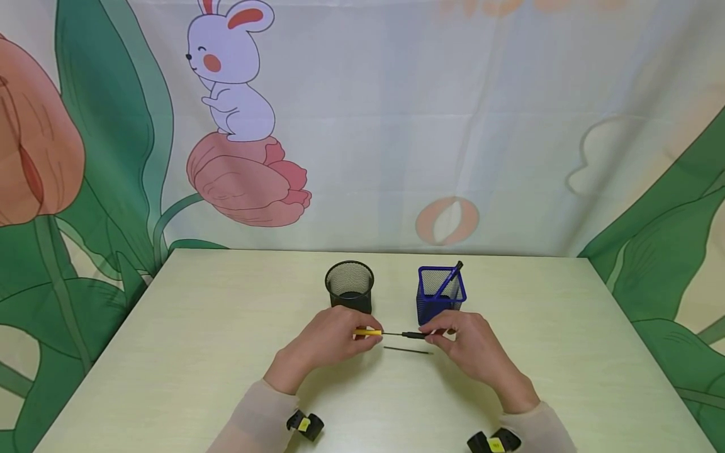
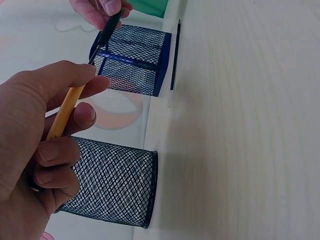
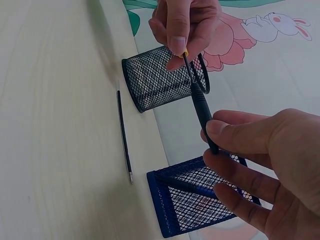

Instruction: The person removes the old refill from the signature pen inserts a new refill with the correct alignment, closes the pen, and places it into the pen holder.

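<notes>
In the head view my left hand (image 1: pixel 334 340) holds the yellow barrel (image 2: pixel 65 112) of a pen, pinched between thumb and fingers. A thin dark ink refill (image 3: pixel 189 70) runs from the barrel's end into a black ribbed pen grip (image 3: pixel 202 107). My right hand (image 1: pixel 472 346) pinches that grip by its other end, with thumb and index finger. Barrel, refill and grip stand in one line above the table. Below them, a loose refill (image 3: pixel 123 131) with a dark tube and a metal tip lies on the table.
Behind my left hand stands a round black mesh cup (image 1: pixel 338 299). A square blue mesh holder (image 1: pixel 420 305), with a dark pen (image 1: pixel 451 277) leaning in it, stands behind my right hand. The pale table (image 1: pixel 226 302) ends at a printed curtain (image 1: pixel 362 157).
</notes>
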A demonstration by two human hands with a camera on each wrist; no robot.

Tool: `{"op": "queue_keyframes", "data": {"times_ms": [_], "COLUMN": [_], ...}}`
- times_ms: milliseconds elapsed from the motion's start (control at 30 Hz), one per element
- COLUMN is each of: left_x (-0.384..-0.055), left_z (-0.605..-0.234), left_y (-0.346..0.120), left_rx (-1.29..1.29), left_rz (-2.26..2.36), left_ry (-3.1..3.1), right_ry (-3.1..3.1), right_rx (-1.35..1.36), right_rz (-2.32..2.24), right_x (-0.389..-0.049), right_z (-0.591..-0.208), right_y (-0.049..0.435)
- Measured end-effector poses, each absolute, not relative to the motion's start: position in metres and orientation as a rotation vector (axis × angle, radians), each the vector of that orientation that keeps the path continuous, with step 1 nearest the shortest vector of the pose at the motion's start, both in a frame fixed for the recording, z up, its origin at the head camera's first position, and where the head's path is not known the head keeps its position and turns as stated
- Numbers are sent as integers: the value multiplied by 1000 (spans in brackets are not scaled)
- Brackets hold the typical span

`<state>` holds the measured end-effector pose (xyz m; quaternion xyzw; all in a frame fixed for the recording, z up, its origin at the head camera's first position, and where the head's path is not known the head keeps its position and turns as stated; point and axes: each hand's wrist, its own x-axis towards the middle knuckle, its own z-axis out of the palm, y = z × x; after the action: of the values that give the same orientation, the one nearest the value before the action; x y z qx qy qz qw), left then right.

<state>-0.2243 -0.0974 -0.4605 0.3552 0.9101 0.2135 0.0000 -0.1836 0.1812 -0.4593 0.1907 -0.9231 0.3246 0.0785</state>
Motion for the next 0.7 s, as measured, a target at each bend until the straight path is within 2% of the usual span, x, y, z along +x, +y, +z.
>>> {"op": "queue_keyframes", "data": {"times_ms": [700], "left_x": [-223], "left_z": [-460], "left_y": [-96], "left_rx": [1130], "left_rz": [678], "left_ry": [2901], "right_ry": [-2755], "right_rx": [610], "right_rz": [1009], "right_x": [-183], "right_z": [-459], "right_y": [179]}}
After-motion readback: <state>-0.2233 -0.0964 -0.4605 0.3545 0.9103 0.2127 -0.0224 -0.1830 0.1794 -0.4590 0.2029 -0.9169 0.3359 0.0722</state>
